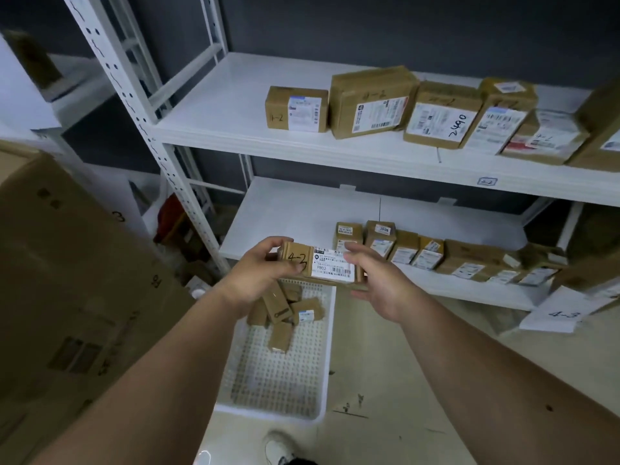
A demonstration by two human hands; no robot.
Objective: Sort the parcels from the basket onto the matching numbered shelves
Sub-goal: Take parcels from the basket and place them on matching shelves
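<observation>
I hold a small brown parcel (320,263) marked "4-3", with a white label reading "P802", above the basket. My left hand (260,271) grips its left end and my right hand (379,280) grips its right end. The white perforated basket (312,394) sits on the floor below and holds several small brown parcels (283,310). The lower shelf (292,216) carries a row of parcels and has a paper tag "4-3" (563,313) at its right. The upper shelf (228,105), tagged "4-2" (487,181), holds several larger boxes.
A big cardboard box (77,297) stands close on the left. The white shelf upright (147,129) rises between it and the shelves. My white shoe (278,448) shows by the basket's near edge. Bare floor lies right of the basket.
</observation>
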